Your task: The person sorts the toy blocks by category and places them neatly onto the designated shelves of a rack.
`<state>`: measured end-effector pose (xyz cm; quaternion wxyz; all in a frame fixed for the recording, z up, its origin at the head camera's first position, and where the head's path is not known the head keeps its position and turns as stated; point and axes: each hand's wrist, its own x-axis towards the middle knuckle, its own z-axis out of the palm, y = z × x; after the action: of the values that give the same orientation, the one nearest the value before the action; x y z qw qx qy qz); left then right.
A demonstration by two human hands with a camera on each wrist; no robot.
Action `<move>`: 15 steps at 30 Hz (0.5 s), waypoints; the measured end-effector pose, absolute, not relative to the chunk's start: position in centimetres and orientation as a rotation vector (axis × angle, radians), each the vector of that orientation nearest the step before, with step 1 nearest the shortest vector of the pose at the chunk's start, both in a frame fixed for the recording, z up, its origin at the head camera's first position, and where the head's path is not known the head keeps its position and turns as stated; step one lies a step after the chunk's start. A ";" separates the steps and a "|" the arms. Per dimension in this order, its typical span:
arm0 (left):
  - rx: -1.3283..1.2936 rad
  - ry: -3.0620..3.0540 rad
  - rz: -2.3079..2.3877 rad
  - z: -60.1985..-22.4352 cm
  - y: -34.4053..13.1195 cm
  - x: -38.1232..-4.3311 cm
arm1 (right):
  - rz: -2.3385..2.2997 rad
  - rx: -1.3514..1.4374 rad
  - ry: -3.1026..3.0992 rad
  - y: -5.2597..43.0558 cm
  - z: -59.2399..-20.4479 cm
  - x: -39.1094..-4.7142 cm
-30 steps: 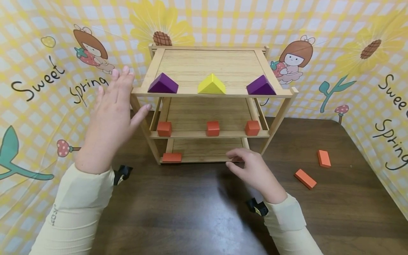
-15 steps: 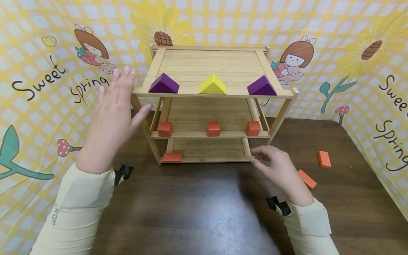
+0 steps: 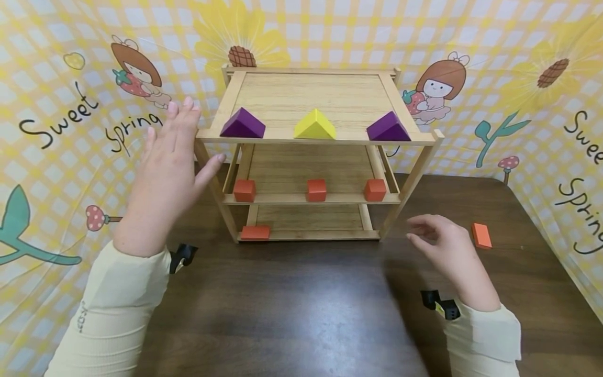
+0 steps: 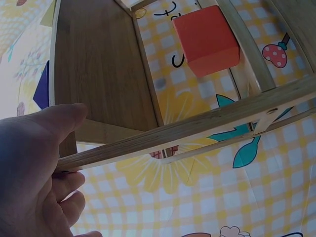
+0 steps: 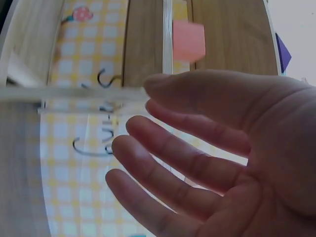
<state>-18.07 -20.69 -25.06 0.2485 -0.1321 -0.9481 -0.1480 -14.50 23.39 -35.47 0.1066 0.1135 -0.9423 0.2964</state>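
Note:
A three-tier wooden shelf (image 3: 313,94) stands on the brown table. My left hand (image 3: 160,178) holds its left front post (image 4: 163,134), thumb on one side and fingers on the other. Right of the shelf, my right hand (image 3: 449,251) is over the table, fingers loosely bent and holding nothing. Two purple triangular prisms, one left (image 3: 242,123) and one right (image 3: 389,126), flank a yellow prism (image 3: 314,124) on the top tier. Red cubes (image 3: 316,190) sit left, middle and right on the middle tier. A flat orange-red block (image 3: 256,232) lies at the bottom tier's left.
An orange rectangular block (image 3: 482,235) lies on the table (image 3: 282,309), right of my right hand. Yellow checked cloth (image 3: 471,31) with printed flowers and figures surrounds the table at the back and sides.
My right hand has moved right, from the bottom tier's front edge to beyond the shelf. It now hides one of the two loose orange blocks. My left hand has stayed put.

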 end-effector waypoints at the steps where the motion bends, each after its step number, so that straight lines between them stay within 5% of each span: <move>1: -0.360 -2.585 -0.405 -25.1 -20.7 -18.1 | 0.864 0.312 -2.786 23.7 -35.5 -14.5; 15: -0.360 -2.597 -0.411 -24.9 -20.6 -18.1 | 0.885 0.077 -3.059 27.7 -36.2 -14.9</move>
<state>-18.07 -20.59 -24.92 0.2416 -0.1315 -0.9496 -0.1503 -14.90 27.73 -36.24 -0.0220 0.0242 -0.9601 0.2778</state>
